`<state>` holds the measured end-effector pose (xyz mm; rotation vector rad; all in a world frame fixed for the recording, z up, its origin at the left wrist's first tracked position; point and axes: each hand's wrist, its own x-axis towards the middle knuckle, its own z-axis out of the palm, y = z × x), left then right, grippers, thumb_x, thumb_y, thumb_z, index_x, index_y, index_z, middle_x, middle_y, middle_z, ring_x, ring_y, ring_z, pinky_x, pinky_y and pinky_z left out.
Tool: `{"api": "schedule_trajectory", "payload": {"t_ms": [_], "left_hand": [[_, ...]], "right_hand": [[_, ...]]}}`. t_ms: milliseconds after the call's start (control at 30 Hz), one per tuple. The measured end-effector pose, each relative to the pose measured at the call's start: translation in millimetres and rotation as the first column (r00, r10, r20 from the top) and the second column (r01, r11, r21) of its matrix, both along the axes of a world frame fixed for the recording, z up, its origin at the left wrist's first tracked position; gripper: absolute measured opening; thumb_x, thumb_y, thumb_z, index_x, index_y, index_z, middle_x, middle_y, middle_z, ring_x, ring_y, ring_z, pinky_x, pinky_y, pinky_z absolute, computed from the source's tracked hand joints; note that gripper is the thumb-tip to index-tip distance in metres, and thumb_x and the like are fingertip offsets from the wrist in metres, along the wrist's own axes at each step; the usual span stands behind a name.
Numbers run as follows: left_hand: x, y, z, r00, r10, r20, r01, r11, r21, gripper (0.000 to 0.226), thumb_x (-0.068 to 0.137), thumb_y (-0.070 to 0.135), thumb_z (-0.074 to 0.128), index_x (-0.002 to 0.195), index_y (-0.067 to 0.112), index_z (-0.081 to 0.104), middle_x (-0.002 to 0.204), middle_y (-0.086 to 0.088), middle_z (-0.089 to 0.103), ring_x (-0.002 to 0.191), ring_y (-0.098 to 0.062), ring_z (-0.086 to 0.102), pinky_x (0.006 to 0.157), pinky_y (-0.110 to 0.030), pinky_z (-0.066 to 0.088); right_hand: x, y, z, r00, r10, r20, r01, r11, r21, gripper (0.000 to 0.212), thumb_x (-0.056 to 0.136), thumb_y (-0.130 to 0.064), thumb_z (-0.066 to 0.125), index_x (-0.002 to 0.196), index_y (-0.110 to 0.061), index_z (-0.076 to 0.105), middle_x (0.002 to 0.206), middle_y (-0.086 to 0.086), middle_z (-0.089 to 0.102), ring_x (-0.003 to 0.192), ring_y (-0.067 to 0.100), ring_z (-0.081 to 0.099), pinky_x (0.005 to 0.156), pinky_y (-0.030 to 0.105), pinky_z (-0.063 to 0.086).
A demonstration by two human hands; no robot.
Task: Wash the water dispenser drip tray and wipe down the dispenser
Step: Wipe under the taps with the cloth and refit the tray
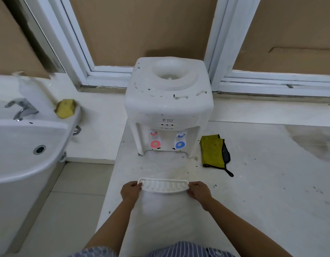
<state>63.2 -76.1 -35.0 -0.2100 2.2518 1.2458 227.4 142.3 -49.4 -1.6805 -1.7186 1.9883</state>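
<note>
A white tabletop water dispenser stands on a pale counter, speckled with dark marks, with a red tap and a blue tap under its front. The white slotted drip tray is out of the dispenser, held level in front of it near the counter's front. My left hand grips the tray's left end and my right hand grips its right end.
A yellow-green cloth with a dark backing lies on the counter right of the dispenser. A white basin with a chrome faucet is at the left, a yellow sponge on its rim. Tiled floor lies between basin and counter.
</note>
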Motion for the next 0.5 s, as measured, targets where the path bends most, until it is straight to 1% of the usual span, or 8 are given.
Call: {"api": "schedule_trajectory", "payload": {"t_ms": [133, 233, 300, 367, 433, 500], "left_hand": [[-0.1, 3.8, 2.8, 1.000, -0.014, -0.022, 0.013, 0.999, -0.046, 0.025, 0.088, 0.018, 0.066, 0.108, 0.003, 0.070, 0.102, -0.012, 0.071, 0.096, -0.027, 0.065, 0.087, -0.033, 0.049], [-0.8, 10.2, 4.0, 0.998, 0.007, -0.058, -0.015, 0.991, -0.134, 0.032, 0.090, 0.025, 0.063, 0.114, 0.003, 0.064, 0.111, -0.014, 0.066, 0.102, -0.031, 0.063, 0.091, -0.037, 0.049], [-0.8, 19.9, 8.3, 0.992, 0.039, -0.118, -0.058, 0.986, -0.159, 0.029, 0.091, 0.024, 0.061, 0.114, 0.006, 0.064, 0.112, -0.016, 0.063, 0.101, -0.032, 0.061, 0.090, -0.040, 0.050], [0.4, 34.4, 15.3, 0.985, 0.033, -0.168, -0.052, 0.993, -0.110, 0.024, 0.093, 0.020, 0.057, 0.110, 0.006, 0.066, 0.108, -0.015, 0.065, 0.094, -0.029, 0.061, 0.085, -0.038, 0.052], [4.1, 53.3, 23.2, 0.980, -0.027, -0.197, 0.019, 0.999, -0.044, 0.023, 0.094, 0.017, 0.054, 0.107, 0.004, 0.067, 0.103, -0.012, 0.067, 0.089, -0.024, 0.060, 0.082, -0.032, 0.049], [10.0, 74.6, 29.9, 0.976, -0.094, -0.195, 0.101, 0.995, 0.027, 0.021, 0.095, 0.014, 0.051, 0.104, 0.007, 0.069, 0.100, -0.007, 0.067, 0.093, -0.021, 0.059, 0.086, -0.032, 0.047]], "right_hand": [[0.4, 1.6, 2.7, 1.000, 0.014, -0.007, -0.014, 1.000, -0.006, 0.007, 0.094, -0.011, 0.059, 0.090, -0.008, 0.064, 0.088, 0.015, 0.069, 0.086, 0.030, 0.068, 0.088, 0.044, 0.057], [4.0, 5.2, 7.2, 1.000, 0.031, 0.000, -0.031, 0.999, 0.013, 0.011, 0.096, -0.014, 0.055, 0.098, -0.008, 0.064, 0.089, 0.013, 0.068, 0.078, 0.025, 0.066, 0.076, 0.036, 0.059], [6.3, 11.6, 12.0, 1.000, 0.013, -0.001, -0.013, 1.000, 0.027, 0.013, 0.098, -0.015, 0.053, 0.101, -0.009, 0.064, 0.092, 0.011, 0.066, 0.077, 0.024, 0.065, 0.070, 0.031, 0.058], [8.2, 21.5, 17.7, 1.000, -0.018, -0.012, 0.019, 0.999, 0.037, 0.013, 0.098, -0.015, 0.052, 0.103, -0.010, 0.064, 0.096, 0.010, 0.065, 0.079, 0.023, 0.065, 0.066, 0.028, 0.056], [10.0, 34.5, 23.5, 0.998, -0.058, -0.026, 0.060, 0.997, 0.051, 0.014, 0.099, -0.015, 0.052, 0.105, -0.011, 0.064, 0.101, 0.010, 0.065, 0.081, 0.023, 0.065, 0.064, 0.027, 0.054], [12.4, 49.2, 28.6, 0.994, -0.099, -0.037, 0.102, 0.992, 0.079, 0.014, 0.099, -0.015, 0.052, 0.107, -0.012, 0.063, 0.103, 0.009, 0.065, 0.082, 0.023, 0.064, 0.064, 0.027, 0.054]]}}
